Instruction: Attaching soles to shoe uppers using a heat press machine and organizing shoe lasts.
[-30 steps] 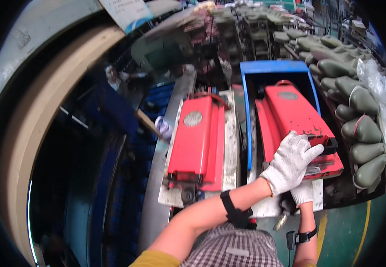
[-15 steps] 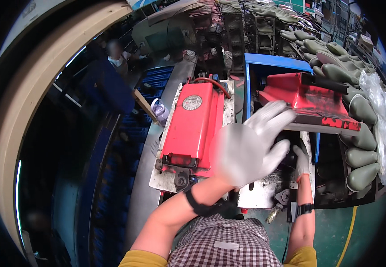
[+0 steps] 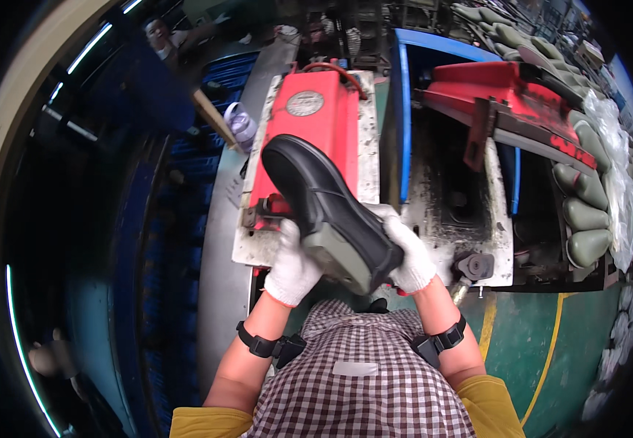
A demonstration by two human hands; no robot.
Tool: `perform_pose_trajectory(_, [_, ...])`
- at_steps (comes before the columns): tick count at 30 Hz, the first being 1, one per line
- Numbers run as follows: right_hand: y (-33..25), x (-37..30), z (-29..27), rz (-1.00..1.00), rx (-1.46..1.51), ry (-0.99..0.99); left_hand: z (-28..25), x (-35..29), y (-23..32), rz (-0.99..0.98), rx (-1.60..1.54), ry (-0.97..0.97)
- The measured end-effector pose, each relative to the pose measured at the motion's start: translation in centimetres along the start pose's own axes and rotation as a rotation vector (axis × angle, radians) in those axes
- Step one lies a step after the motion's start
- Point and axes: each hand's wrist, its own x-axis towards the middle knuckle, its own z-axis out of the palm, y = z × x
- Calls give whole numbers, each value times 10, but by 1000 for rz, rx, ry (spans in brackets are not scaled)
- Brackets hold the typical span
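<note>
Between my gloved hands, in front of my checked apron, I hold a black shoe (image 3: 315, 186), tilted with its toe pointing up and to the left. A grey-green shoe last (image 3: 337, 257) shows at the heel end. My left hand (image 3: 291, 269) closes on the last's side near the heel. From the other side my right hand (image 3: 408, 254) grips the black upper; some of its fingers are hidden behind the shoe. Beyond the shoe lies a red machine cover (image 3: 331, 117), lowered. To its right, another red cover (image 3: 491, 91) stands raised above a dark, worn press bed (image 3: 469, 193).
A blue metal frame (image 3: 404, 109) surrounds the raised cover's station. Grey-green lasts (image 3: 588, 248) and a clear plastic sheet (image 3: 618, 182) stand at the right. A lilac bottle (image 3: 240, 125) is left of the lowered cover. Another person (image 3: 167, 45) is at the far left.
My hands have left the right station and come together before me, now with the black shoe between them. The right-hand red cover is tilted more steeply, and the press bed beneath it shows.
</note>
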Motion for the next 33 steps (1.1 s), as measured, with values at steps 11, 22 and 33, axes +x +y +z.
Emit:
perform_pose_trajectory(11, [113,68,103,403,-58,-81,-61,-79,90,230,-246,381])
perform_pose_trajectory(22, [194,93,137,627,-432,-112,-151,-123,122,168,-224,551])
perform_pose_trajectory(33, [174,48,33,-525,-1952,-91,-407,-99,152,104,-176,930])
